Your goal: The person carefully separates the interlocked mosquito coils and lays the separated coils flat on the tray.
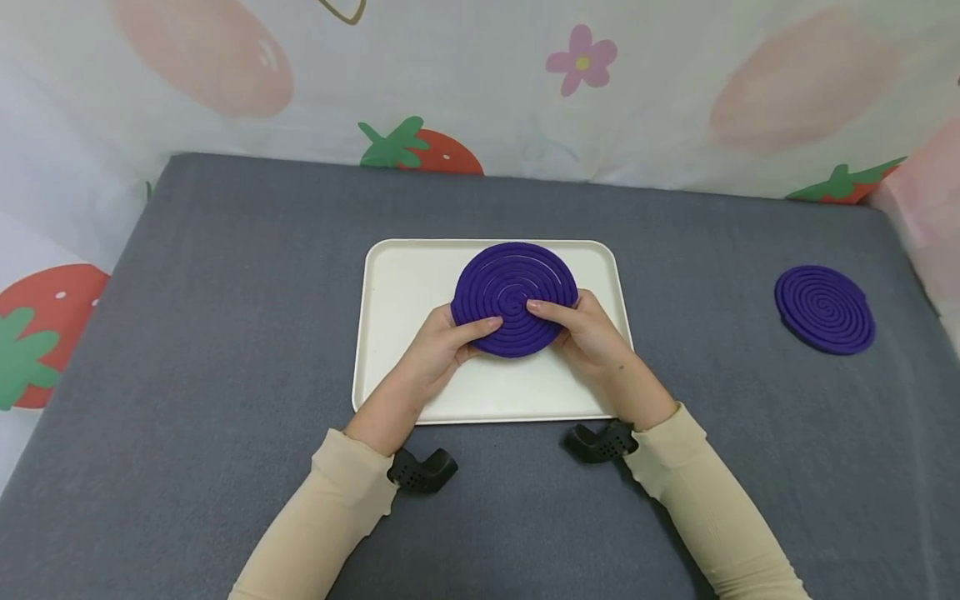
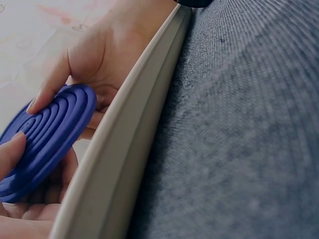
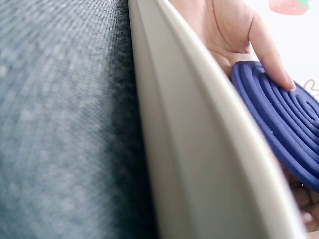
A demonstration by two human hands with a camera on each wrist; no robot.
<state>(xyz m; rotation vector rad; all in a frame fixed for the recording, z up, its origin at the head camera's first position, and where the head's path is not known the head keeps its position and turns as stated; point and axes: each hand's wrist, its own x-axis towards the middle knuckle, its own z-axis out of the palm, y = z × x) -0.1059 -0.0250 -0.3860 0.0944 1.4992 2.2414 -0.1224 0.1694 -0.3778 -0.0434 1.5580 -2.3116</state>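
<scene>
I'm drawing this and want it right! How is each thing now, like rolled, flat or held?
Gray cloth, spread flat
White tray, open side up
Far-right purple coil, wound up, lying flat
Middle purple coil, wound up, held over the tray
Left grip, holding the middle coil
Right grip, holding the middle coil

I count two purple discs (image 1: 514, 287) (image 1: 825, 310), one white tray (image 1: 408, 292), one surface (image 1: 225, 317), two black wrist pieces (image 1: 424, 472) (image 1: 598, 442) and my two hands (image 1: 441, 346) (image 1: 592, 337).

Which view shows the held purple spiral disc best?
Head view: the held purple spiral disc faces the camera, nearly whole. Left wrist shows it slanted, cropped at the left edge; right wrist, slanted too, cropped further at the right.
</scene>
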